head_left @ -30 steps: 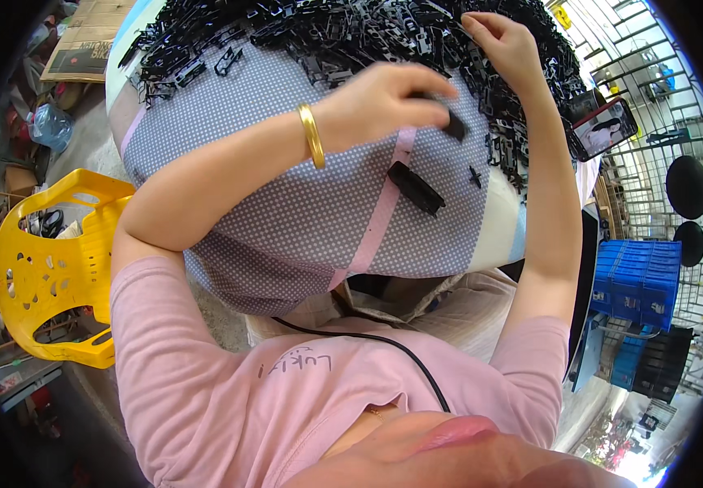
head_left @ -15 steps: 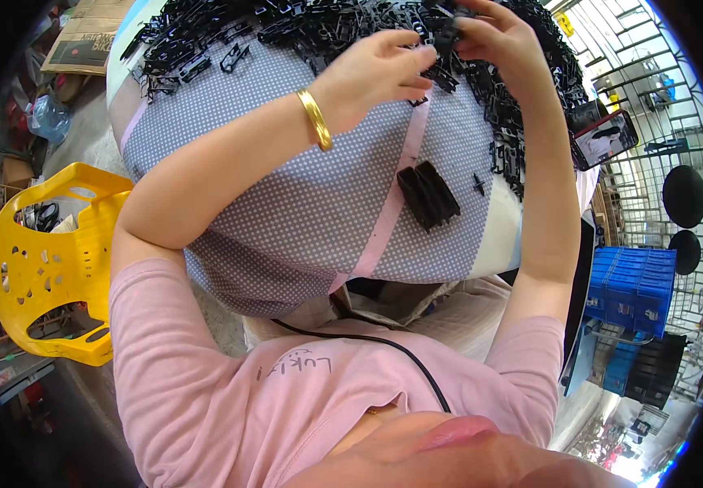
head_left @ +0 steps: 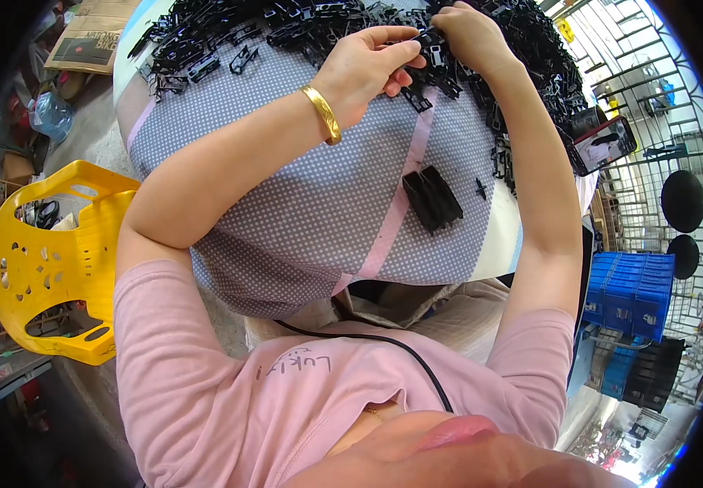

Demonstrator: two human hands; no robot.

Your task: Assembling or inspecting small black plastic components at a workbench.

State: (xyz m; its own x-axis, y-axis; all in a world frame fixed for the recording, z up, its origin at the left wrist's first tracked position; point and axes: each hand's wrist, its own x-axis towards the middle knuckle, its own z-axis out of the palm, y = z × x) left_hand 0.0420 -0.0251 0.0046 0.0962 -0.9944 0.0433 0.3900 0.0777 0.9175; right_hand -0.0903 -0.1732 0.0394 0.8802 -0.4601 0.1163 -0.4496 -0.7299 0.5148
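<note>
Small black plastic parts (head_left: 319, 28) lie in a large heap across the far side of a cloth-covered table (head_left: 311, 195). At the near edge of that heap, my left hand (head_left: 367, 69), with a gold bangle at its wrist, is closed in a pinch. A small black plastic part (head_left: 427, 39) shows at its thumb and forefinger. My right hand (head_left: 473, 39) is just beyond to the right, over the heap, fingers curled together; what they grip, if anything, is hidden. A stacked black block-like bundle (head_left: 433, 201) lies on the cloth closer to me.
One loose black piece (head_left: 481, 188) lies right of the bundle. A phone (head_left: 603, 146) stands at the table's right edge. To my left is a yellow plastic chair (head_left: 50, 260); blue crates (head_left: 632, 293) are stacked at right beside a wire rack (head_left: 652, 65).
My right hand has shifted left and its fingers have curled in over the heap. My left hand has moved slightly left, its thumb and forefinger still pinched. The view has shifted a little.
</note>
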